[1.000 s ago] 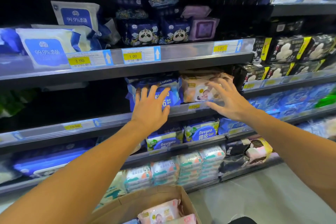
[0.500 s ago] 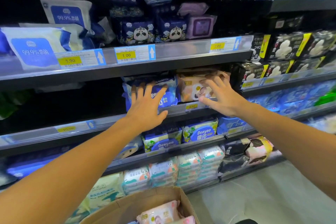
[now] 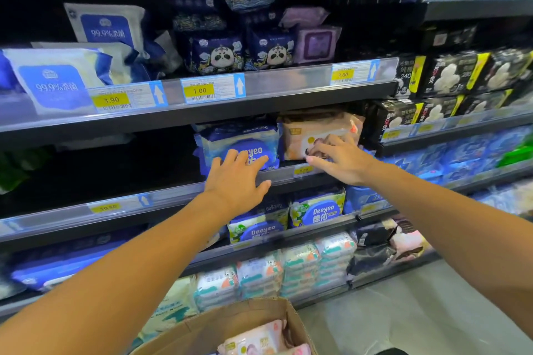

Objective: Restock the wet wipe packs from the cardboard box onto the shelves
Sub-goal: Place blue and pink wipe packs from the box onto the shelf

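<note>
My left hand (image 3: 237, 181) lies flat with straight fingers against the lower front of a blue Deeyeo wipe pack (image 3: 239, 141) on the middle shelf (image 3: 161, 196). My right hand (image 3: 341, 160) reaches to the peach baby wipe pack (image 3: 308, 131) beside it, fingertips touching its lower front face; whether they pinch it is unclear. The cardboard box (image 3: 219, 328) stands below me at the bottom edge, with pink baby wipe packs (image 3: 256, 339) inside.
The upper shelf (image 3: 274, 89) carries white-blue packs, panda packs and price tags. The left half of the middle shelf is dark and bare. More Deeyeo packs (image 3: 317, 207) and stacked wipes (image 3: 300, 268) fill lower shelves. Black packs (image 3: 450, 75) stand right. Grey floor (image 3: 403, 311) lies at the lower right.
Both hands slid down slightly on the pack fronts. My right hand's spread fingers drew together onto the peach pack's lower face. The view shifted a little.
</note>
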`<state>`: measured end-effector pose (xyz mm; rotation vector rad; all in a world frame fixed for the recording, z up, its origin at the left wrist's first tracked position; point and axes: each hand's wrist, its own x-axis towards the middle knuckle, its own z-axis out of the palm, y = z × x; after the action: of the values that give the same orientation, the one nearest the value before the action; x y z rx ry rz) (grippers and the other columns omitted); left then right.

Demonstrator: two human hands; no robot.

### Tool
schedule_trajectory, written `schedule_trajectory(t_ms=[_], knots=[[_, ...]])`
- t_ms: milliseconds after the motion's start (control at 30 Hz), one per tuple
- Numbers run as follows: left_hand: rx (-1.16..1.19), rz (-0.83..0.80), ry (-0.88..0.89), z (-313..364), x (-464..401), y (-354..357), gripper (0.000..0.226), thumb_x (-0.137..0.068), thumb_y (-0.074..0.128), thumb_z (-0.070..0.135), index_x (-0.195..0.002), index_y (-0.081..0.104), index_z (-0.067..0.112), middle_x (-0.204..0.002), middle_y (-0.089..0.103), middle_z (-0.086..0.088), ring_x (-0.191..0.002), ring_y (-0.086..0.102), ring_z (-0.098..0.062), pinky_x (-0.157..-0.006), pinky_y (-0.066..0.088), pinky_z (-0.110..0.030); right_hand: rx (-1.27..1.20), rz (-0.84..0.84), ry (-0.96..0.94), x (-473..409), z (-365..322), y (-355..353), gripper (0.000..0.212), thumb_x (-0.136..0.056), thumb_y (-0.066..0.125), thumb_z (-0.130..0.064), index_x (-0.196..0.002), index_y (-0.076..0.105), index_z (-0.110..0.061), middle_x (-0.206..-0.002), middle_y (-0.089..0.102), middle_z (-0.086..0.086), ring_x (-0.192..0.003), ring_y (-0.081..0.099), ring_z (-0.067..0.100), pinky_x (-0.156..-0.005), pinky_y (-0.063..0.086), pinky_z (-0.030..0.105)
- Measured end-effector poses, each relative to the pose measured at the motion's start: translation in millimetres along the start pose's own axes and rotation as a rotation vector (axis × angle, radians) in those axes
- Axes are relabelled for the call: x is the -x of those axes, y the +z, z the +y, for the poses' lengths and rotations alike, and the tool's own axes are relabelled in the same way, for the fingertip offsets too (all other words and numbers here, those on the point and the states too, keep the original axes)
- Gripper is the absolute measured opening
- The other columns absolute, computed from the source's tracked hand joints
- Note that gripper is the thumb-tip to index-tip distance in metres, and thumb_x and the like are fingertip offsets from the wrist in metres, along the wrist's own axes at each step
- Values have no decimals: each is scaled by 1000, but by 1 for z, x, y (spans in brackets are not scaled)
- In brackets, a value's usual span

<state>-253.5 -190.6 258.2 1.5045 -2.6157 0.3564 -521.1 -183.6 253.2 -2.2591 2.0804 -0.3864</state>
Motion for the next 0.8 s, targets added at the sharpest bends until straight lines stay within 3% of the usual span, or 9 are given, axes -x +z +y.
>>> schedule_trajectory(t_ms=[200,400,533,667,800], knots=[[-14,2,-20,-5,-12,6,60,-99,29,60,-155,22,37,-143,46,-4,-136,34,-27,-105,35,-45,-29,-54,17,-12,11,-3,55,-94,37,-67,-136,50,-33,-146,41,6,-137,25,36,-112,24,52],[11,-96,-59,-10,-25,9,68,-96,26,68,-156,16,37,-153,37,-9,-143,28,-31,-110,32,-47,-66,-136,96,-24,4,-8,75,-90,34,-76,-150,34,-31,-158,29,7,-147,12,31,-119,18,52],[64,-155,-77,-8,-25,10,73,-96,27,68,-157,15,31,-155,34,-11,-143,29,-32,-114,30,-48,-21,-132,111,-21,-9,-5,74,-95,31,-69,-154,30,-25,-160,24,10,-148,11,30,-118,15,47],[100,-62,12,-15,-4,9,74,-97,34,62,-157,17,22,-154,34,-9,-138,35,-30,-113,33,-42,47,-21,19,0,-21,7,66,-100,31,-61,-149,39,-19,-151,37,10,-141,21,31,-116,20,45],[109,45,97,-27,30,12,73,-98,40,57,-157,20,20,-162,21,-5,-148,21,-25,-121,20,-41,-22,60,-141,34,-36,19,72,-95,33,-67,-155,30,-26,-163,20,1,-153,2,25,-122,10,50]])
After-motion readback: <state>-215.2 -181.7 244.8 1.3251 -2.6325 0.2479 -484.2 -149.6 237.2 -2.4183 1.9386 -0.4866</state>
